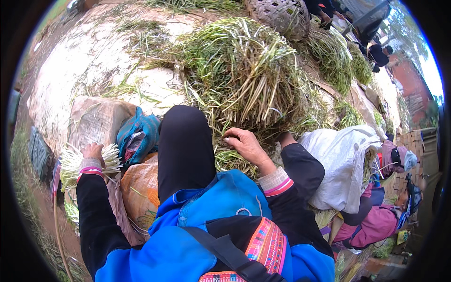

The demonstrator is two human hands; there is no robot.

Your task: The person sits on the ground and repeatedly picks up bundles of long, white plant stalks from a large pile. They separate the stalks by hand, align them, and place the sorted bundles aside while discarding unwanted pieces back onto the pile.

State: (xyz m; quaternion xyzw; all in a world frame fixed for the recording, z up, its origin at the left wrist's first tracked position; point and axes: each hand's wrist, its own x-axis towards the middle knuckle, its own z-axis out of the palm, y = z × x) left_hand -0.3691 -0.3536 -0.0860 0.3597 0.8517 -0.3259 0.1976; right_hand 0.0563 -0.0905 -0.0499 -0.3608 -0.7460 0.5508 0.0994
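My left hand rests on a bundle of pale, thin plant stems at the left, beside a sack-covered block; its palm side is hidden. My right hand is raised in front of my body, thumb and forefinger close together, with the other fingers curled. Whether something thin lies between its fingertips I cannot tell. Just beyond it lies a large heap of green, grass-like plants, the cut stem ends of one bunch facing me. Loose greens lie below my right hand, between my legs.
A teal cloth bag and an orange woven sack lie left of my knee. A white sack stands at the right, near a person in pink. A woven basket is behind the heap; other people are at the top right.
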